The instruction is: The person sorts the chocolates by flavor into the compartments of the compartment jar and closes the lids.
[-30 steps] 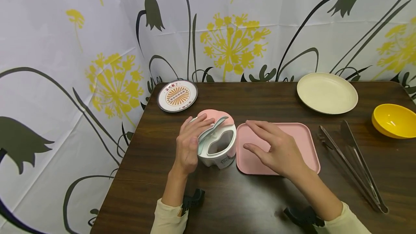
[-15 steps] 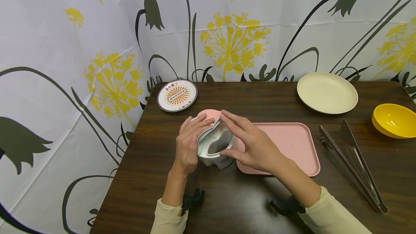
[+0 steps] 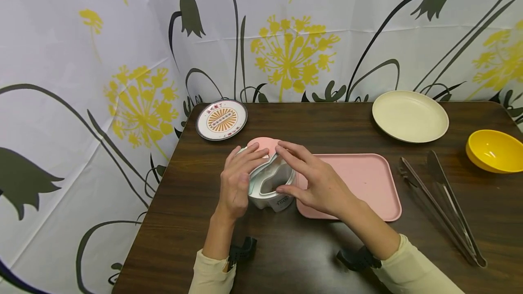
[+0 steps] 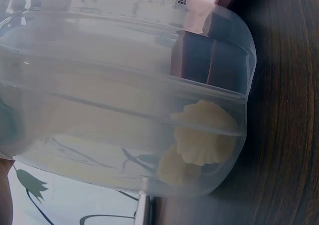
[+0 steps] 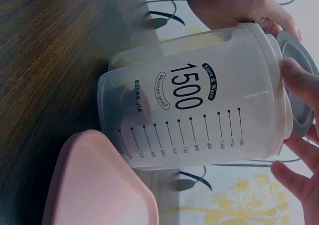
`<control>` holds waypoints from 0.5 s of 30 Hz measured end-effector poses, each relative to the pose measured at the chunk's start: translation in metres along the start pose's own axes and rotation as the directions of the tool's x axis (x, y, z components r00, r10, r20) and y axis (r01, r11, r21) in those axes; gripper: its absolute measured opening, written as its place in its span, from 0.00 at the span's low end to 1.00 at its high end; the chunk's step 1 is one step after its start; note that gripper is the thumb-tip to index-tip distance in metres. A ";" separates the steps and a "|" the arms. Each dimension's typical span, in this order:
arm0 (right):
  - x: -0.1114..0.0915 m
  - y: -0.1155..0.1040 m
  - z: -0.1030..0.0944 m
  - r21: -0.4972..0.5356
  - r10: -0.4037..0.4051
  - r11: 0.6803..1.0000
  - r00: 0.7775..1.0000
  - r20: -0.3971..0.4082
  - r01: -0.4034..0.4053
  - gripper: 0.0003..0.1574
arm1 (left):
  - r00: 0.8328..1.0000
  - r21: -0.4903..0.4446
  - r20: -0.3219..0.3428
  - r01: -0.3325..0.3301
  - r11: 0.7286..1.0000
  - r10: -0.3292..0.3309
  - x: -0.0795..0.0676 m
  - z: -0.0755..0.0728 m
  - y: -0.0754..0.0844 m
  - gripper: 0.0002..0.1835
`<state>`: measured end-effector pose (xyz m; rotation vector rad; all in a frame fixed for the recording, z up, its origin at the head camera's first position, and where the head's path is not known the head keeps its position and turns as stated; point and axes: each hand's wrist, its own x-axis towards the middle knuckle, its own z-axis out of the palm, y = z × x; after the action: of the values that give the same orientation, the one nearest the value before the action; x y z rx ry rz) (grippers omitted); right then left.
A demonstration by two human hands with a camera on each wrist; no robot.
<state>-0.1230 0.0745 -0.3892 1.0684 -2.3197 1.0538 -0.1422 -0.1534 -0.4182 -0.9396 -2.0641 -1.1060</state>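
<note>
A translucent storage canister [image 3: 278,203] with a printed scale stands on the table, its lid partly pink. A grey flap [image 5: 295,51] on the lid is raised, leaving an opening. Through the canister's wall, the left wrist view shows pale, ridged, shell-like pieces [image 4: 205,133] and dark reddish block shapes at the bottom. My left hand [image 3: 234,185] holds the canister's left side, fingers over the lid. My right hand [image 3: 316,180] spans the lid from the right, thumb by the near rim and fingertips at the flap's far end. Its palm side is hidden in the head view.
A pink tray [image 3: 367,185] lies right of the canister, under my right hand. Farther right are metal tongs [image 3: 445,212] and a yellow bowl [image 3: 494,151]. A cream plate [image 3: 410,117] stands at the back right, a patterned plate [image 3: 222,120] at the back left.
My right hand has moved left from above the pink tray to the canister's lid and has stayed there over the last half second. My left hand and the canister have hardly moved.
</note>
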 end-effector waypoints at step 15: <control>-0.011 0.000 0.001 0.042 0.019 0.999 0.997 -0.069 -0.016 0.48 | 1.000 -0.004 0.014 -0.020 1.000 0.020 0.001 0.000 0.000 0.32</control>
<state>-0.1163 0.0788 -0.3962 1.0128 -2.2656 1.1324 -0.1430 -0.1535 -0.4173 -0.9706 -2.0605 -1.0969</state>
